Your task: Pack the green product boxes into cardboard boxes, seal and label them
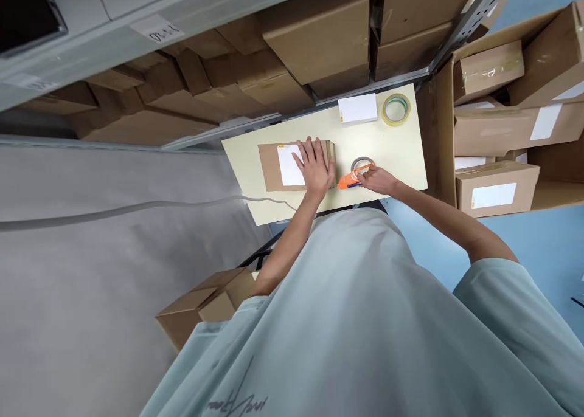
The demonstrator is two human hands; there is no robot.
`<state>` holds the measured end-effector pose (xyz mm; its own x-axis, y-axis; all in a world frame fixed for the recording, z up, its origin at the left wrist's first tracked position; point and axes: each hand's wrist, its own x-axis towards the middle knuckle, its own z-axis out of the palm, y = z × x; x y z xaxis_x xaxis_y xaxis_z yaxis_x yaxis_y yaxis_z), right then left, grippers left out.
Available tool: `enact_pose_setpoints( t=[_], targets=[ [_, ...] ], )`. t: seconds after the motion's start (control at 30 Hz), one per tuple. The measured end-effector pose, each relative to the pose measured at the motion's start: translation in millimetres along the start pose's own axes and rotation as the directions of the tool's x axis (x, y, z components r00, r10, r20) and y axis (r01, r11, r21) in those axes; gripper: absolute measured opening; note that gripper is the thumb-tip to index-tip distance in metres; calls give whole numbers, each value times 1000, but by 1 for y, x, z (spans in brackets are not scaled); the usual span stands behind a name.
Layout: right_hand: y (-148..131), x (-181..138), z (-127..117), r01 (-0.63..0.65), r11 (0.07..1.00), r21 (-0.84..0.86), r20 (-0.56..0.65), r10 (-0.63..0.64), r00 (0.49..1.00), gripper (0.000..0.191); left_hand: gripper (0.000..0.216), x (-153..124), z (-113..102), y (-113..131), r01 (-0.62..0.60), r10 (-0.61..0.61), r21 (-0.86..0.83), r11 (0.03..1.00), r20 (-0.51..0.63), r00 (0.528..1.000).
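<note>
A brown cardboard box with a white label lies on the pale table. My left hand rests flat on the box's right end, fingers spread. My right hand is closed on an orange tape dispenser with a tape roll, held on the table just right of the box.
A white pad of labels and a clear tape roll sit at the table's far edge. Stacked cardboard boxes fill the shelves beyond. A large open carton of labelled boxes stands at the right. An open box sits on the floor at the left, and a grey cable runs there.
</note>
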<state>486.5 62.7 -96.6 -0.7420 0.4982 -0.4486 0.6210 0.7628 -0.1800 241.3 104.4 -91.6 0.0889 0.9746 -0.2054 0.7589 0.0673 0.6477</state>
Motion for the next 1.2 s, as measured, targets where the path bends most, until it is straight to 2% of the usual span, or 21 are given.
enact_pose_setpoints(
  t=[0.13, 0.23, 0.3, 0.4, 0.53, 0.6, 0.67, 0.8, 0.87, 0.9, 0.93, 1.0, 1.03, 1.07, 1.1, 1.17, 1.2],
  targets=[
    [-21, 2, 7, 117, 993, 21, -20, -117, 993, 42, 84, -26, -13, 0, -119, 122, -24, 993, 149, 981],
    [-17, -3, 9, 140, 989, 53, -43, -138, 990, 44, 84, -34, -18, -8, -160, 159, -15, 987, 218, 963],
    [3, -15, 10, 97, 993, 60, -35, -95, 995, 46, 84, -39, -21, -16, -194, 181, 25, 981, 264, 948],
    [52, -44, 13, -40, 997, 59, 3, 40, 999, 49, 81, -46, -29, -30, -251, 204, 99, 963, 342, 917],
    [105, -66, 11, -150, 984, 101, -3, 151, 989, 45, 79, -55, -41, -43, -298, 230, 100, 949, 424, 876],
    [112, -55, 7, -157, 981, 117, 1, 158, 987, 43, 79, -57, -47, -47, -312, 241, 81, 947, 463, 853],
    [106, -31, 1, -170, 977, 131, 16, 169, 985, 45, 77, -58, -52, -50, -323, 251, 57, 945, 508, 824],
    [74, 26, -14, -183, 976, 116, 25, 181, 983, 49, 73, -62, -62, -51, -349, 284, 9, 937, 561, 777],
    [56, 45, -21, -168, 982, 85, 15, 167, 986, 52, 71, -65, -65, -48, -340, 291, -12, 940, 546, 786],
    [47, 52, -24, -160, 984, 82, 9, 160, 987, 53, 70, -67, -65, -46, -317, 278, -9, 948, 510, 814],
    [38, 57, -28, -157, 984, 88, 3, 158, 987, 55, 71, -68, -65, -44, -275, 243, 8, 961, 443, 863],
    [22, 63, -34, -168, 979, 115, -1, 170, 986, 57, 80, -68, -61, -42, -92, 77, 62, 994, 204, 976],
    [14, 65, -36, -179, 975, 133, 2, 181, 984, 57, 89, -66, -58, -43, 55, -58, 62, 997, 56, 997],
    [6, 67, -37, -195, 969, 152, 8, 196, 981, 57, 98, -62, -55, -45, 216, -213, 25, 976, -73, 974],
    [-1, 68, -38, -212, 962, 170, 18, 212, 977, 56, 107, -57, -52, -49, 363, -364, -36, 931, -160, 918],
    [-14, 71, -37, -246, 948, 204, 29, 245, 969, 56, 121, -44, -46, -60, 557, -575, -143, 818, -222, 787],
    [-20, 72, -36, -261, 940, 219, 28, 261, 965, 57, 125, -36, -44, -67, 600, -621, -160, 784, -234, 748]
  ],
)
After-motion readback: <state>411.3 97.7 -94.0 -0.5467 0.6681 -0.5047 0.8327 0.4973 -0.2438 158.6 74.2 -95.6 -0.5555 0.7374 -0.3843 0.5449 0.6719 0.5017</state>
